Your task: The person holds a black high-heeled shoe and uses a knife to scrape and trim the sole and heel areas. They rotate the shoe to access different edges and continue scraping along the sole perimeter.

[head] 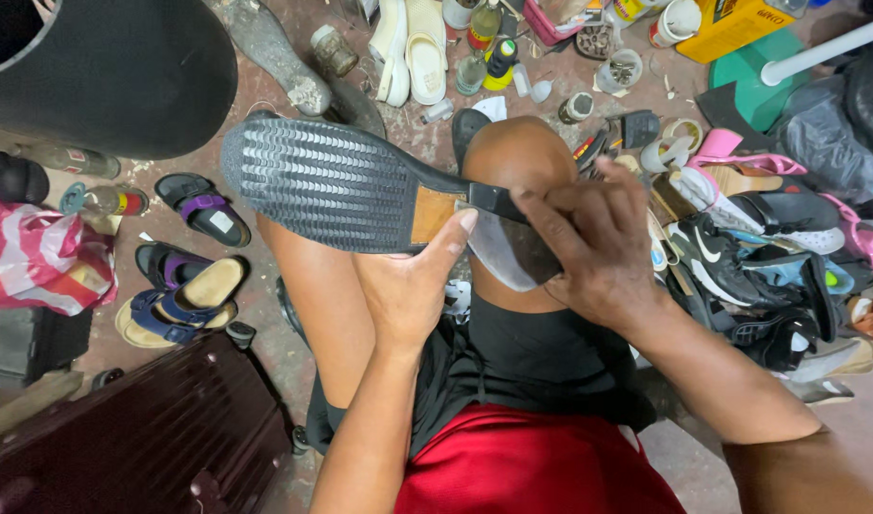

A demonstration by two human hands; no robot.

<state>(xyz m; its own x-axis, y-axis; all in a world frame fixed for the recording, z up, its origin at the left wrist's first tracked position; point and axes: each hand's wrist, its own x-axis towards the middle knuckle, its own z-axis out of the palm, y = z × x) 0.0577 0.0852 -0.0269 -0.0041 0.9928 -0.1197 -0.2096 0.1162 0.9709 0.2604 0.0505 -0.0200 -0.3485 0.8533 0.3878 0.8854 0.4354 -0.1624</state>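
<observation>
Person seen from above, w/ a red top (536,466), plain, no print or logo visible on the part in view, smooth fabric. Below that, black shorts (527,357), loose, bunched w/ folds across the lap, hem ending high on the thighs. Both arms bare the whole way, no sleeves reaching the forearms. Left hand (412,286) and right hand (598,252) both bare: no gloves, no rings, no watch or strap at either wrist. Legs bare from the shorts down, knees uncovered. Feet can't be seen, so footwear unclear. Nails short & plain.
</observation>
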